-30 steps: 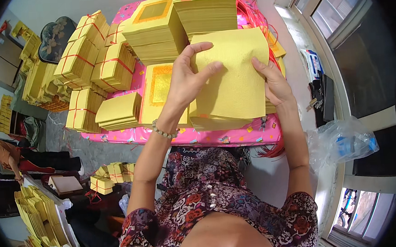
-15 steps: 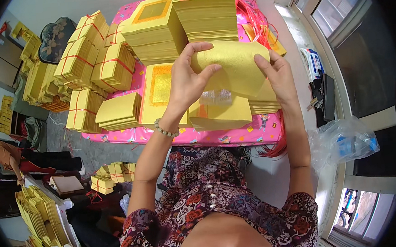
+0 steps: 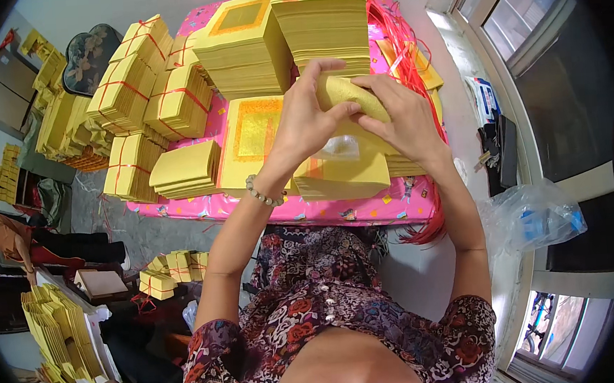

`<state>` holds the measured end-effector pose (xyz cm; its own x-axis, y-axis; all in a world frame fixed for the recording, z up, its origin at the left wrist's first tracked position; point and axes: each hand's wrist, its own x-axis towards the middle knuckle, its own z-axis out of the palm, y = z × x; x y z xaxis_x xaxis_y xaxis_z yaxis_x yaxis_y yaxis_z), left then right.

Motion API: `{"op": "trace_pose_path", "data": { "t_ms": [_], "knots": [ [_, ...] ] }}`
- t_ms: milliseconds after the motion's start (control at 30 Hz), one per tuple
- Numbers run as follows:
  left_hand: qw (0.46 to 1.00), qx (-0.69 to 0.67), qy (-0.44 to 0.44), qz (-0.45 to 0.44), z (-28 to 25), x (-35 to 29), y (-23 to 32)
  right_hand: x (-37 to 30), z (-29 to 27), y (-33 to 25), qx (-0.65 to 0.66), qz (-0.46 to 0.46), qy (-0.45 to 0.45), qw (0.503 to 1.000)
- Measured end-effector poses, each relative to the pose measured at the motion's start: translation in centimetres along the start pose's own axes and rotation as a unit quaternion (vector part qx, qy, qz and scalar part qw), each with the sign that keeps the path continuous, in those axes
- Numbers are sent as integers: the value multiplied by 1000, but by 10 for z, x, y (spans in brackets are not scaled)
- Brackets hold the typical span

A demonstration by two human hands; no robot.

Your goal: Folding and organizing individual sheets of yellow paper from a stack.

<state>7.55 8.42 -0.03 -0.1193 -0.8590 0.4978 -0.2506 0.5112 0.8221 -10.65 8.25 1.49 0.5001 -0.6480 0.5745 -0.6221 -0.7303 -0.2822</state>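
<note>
Raised over the table, a sheet of yellow paper [image 3: 351, 96] bends into a curved fold between my two hands. My left hand [image 3: 316, 116] pinches its left side, thumb against the paper. On the right edge, my right hand [image 3: 403, 119] grips with thumb and fingers. Beneath them lies a yellow paper stack [image 3: 345, 178], and a clear shiny piece [image 3: 341, 148] rests on it. To its left is a yellow sheet with a gold foil square [image 3: 253, 128]. Folded yellow papers [image 3: 186, 168] form a small pile farther left.
Two tall paper stacks [image 3: 244, 60] stand behind on the pink tablecloth [image 3: 252, 217]. Bundles tied with red string [image 3: 176, 104] fill the left side. Red strands [image 3: 399, 35] hang along the right. A clear plastic bag [image 3: 536, 214] sits by the window. Another person [image 3: 19, 244] bends at lower left.
My right hand has moved left toward my left hand, and the flat-held sheet now curls between them. My left hand has shifted slightly right.
</note>
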Motion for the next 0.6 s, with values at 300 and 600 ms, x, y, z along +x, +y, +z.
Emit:
{"op": "trace_pose_path", "data": {
  "t_ms": [300, 600],
  "knots": [
    [996, -75, 6, -57, -11, -8, -8, -7, -4, 23, 303, 155, 51, 939],
    [965, -203, 53, -158, 9, -10, -26, -19, 5, 11, 378, 191, 142, 895]
  ]
}}
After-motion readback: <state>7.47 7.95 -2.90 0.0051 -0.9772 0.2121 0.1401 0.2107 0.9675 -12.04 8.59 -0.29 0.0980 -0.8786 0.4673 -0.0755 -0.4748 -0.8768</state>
